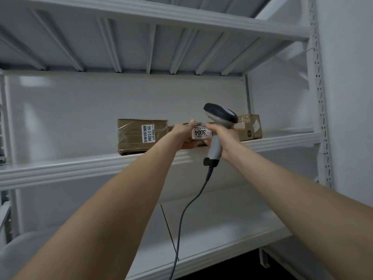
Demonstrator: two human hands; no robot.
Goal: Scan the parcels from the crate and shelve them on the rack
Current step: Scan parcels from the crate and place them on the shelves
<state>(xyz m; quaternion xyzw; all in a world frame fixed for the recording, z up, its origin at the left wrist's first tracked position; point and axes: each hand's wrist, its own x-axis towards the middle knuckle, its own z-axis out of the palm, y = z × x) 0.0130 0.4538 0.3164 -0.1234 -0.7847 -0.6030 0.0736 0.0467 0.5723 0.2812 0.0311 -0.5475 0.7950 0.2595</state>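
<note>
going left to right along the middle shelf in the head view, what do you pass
parcel labelled 55-3-3304 → left hand → parcel labelled 3004, which the left hand holds → right hand, which grips the scanner → taped box at the far right

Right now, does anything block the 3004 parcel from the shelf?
Nothing visible does: left hand holds the parcel at the shelf edge, in the gap between the 3304 box and the taped box.
</note>
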